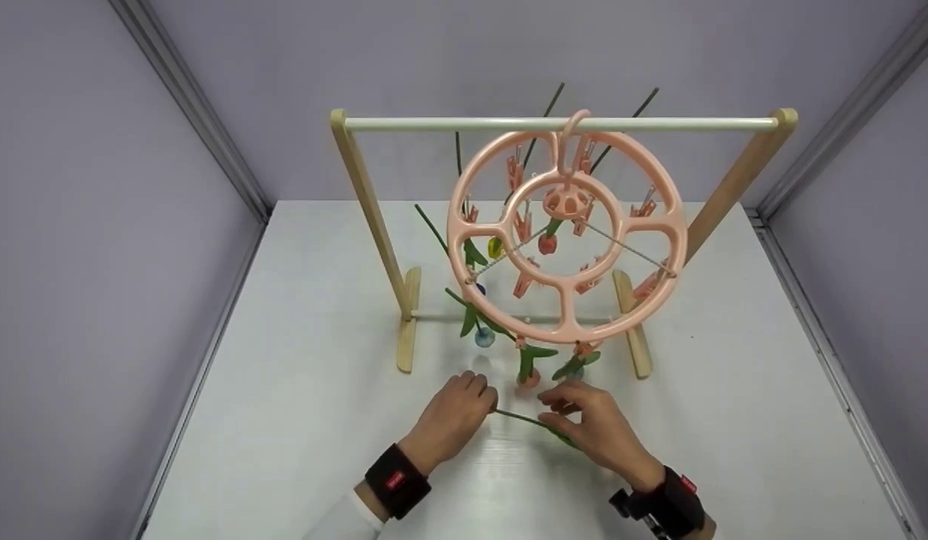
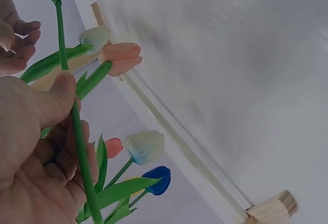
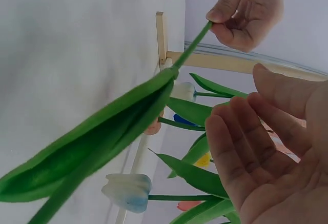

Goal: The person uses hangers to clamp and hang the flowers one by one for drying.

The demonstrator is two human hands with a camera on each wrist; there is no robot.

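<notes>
Artificial flower stem [image 1: 525,418]: thin, green, with a long leaf, held low over the white table [image 1: 298,360]. Left hand [image 1: 452,416] pinches one end; right hand [image 1: 595,427], fingers relaxed, touches it. No legible writing.

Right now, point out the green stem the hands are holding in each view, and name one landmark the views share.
Head: the green stem lies low at centre, spanning between the left hand and the right hand.
Left wrist: it runs up the left side, pinched under the thumb.
Right wrist: it slants down from the far hand to the lower left, with a broad leaf.
Shared landmark: the wooden rack.
</notes>
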